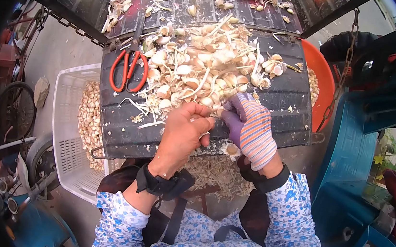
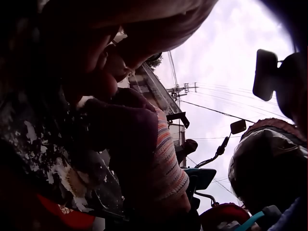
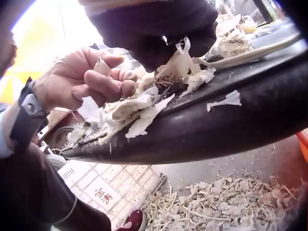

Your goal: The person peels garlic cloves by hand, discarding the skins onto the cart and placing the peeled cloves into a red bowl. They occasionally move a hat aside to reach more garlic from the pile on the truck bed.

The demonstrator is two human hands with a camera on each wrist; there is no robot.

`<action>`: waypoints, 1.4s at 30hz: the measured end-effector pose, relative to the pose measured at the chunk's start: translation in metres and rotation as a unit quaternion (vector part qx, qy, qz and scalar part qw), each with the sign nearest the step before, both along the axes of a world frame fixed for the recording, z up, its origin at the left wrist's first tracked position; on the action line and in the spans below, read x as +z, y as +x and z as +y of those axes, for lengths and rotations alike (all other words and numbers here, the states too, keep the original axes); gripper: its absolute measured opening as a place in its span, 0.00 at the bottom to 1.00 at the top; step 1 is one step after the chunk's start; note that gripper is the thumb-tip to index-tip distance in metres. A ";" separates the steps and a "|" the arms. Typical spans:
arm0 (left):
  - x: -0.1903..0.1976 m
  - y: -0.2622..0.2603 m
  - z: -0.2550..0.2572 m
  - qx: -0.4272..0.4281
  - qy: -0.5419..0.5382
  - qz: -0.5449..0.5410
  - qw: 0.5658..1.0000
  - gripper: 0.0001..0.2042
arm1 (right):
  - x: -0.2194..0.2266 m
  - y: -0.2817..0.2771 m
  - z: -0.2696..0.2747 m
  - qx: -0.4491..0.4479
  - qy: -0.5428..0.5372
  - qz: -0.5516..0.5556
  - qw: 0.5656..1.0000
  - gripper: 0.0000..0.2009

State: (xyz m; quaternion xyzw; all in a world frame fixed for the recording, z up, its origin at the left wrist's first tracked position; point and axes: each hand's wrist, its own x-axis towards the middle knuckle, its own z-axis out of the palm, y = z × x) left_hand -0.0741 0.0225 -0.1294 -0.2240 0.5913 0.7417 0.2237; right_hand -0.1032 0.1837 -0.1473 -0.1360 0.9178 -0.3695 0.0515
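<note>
- Your L. hand (image 1: 180, 131), bare: fingers curled, gripping 1 garlic clove (image 3: 102, 66) nr the board's front edge; bare fingertips prob. give finer feel.
- Your R. hand (image 1: 253, 129), gloved: fingers bent in, tips close by the L. fingertips; can't tell if they grip anything. Glove prob. for skin protection.
- Garlic heap (image 1: 203, 71), 1: mid-board, just beyond both hands, prob. for short reach.
- Scissors (image 1: 134, 45), 1 pr., red-handled: L. of heap, handles twd. you, prob. for easy pickup.
- Dark ridged board (image 1: 292, 126), 1: under heap; serves as worktop.
- White crate (image 1: 70, 158), w/ cloves: below board, L. side; orange basin (image 1: 326, 88), also w/ cloves: R. side. Both prob. set for reach.
- Husks (image 1: 216, 178), qty. unk.: on ground below front edge, prob. fallen.
</note>
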 end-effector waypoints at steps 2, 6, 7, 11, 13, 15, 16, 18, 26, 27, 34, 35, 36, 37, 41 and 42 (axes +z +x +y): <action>-0.002 0.000 0.001 -0.012 0.003 0.009 1.000 0.09 | -0.004 -0.001 0.001 -0.016 0.026 0.039 0.999 0.10; -0.006 0.001 0.003 -0.008 0.007 0.014 1.000 0.12 | 0.000 -0.001 -0.002 0.026 0.092 0.113 0.989 0.09; -0.006 0.001 0.003 -0.010 0.003 0.014 1.000 0.11 | 0.001 -0.001 -0.002 0.048 0.117 0.134 0.983 0.09; -0.008 0.001 0.003 -0.017 0.028 0.032 0.999 0.11 | -0.006 -0.001 0.002 0.034 -0.027 0.077 0.996 0.08; -0.007 0.001 0.001 -0.022 0.041 0.038 0.998 0.10 | 0.002 0.002 0.002 0.067 -0.020 0.092 0.993 0.07; 0.000 -0.001 -0.001 -0.037 0.040 0.032 0.998 0.10 | 0.011 0.005 0.000 0.059 -0.060 0.070 0.994 0.06; 0.002 -0.002 -0.001 -0.030 0.054 0.031 0.998 0.10 | 0.012 0.006 -0.001 0.053 -0.083 0.068 0.993 0.06; 0.005 -0.001 0.001 -0.016 0.081 0.030 0.996 0.10 | 0.017 0.006 0.000 0.062 -0.102 0.087 0.989 0.07; 0.004 0.001 0.005 -0.035 0.069 0.062 0.995 0.07 | 0.027 0.006 0.005 0.073 -0.093 0.144 0.982 0.10; 0.005 0.001 0.005 -0.040 0.072 0.058 0.995 0.07 | 0.028 0.007 0.006 0.062 -0.093 0.132 0.985 0.10; 0.011 0.000 0.023 0.038 0.142 0.022 0.989 0.05 | 0.018 0.012 -0.004 -0.105 -0.229 0.010 0.968 0.07; 0.006 -0.001 0.025 0.040 0.154 0.029 0.987 0.05 | 0.016 0.013 -0.005 -0.117 -0.229 0.018 0.966 0.08; 0.002 -0.002 0.028 0.043 0.166 0.036 0.985 0.05 | 0.012 0.011 -0.005 -0.131 -0.227 0.028 0.965 0.09; -0.001 -0.004 0.030 0.049 0.172 0.045 0.983 0.05 | 0.008 0.008 -0.005 -0.144 -0.226 0.038 0.962 0.08; -0.005 -0.015 0.039 0.080 0.187 0.066 0.977 0.05 | 0.018 -0.007 -0.016 -0.276 -0.406 -0.088 0.866 0.06; -0.006 -0.018 0.040 0.082 0.192 0.079 0.975 0.06 | 0.014 -0.012 -0.015 -0.271 -0.407 -0.062 0.870 0.06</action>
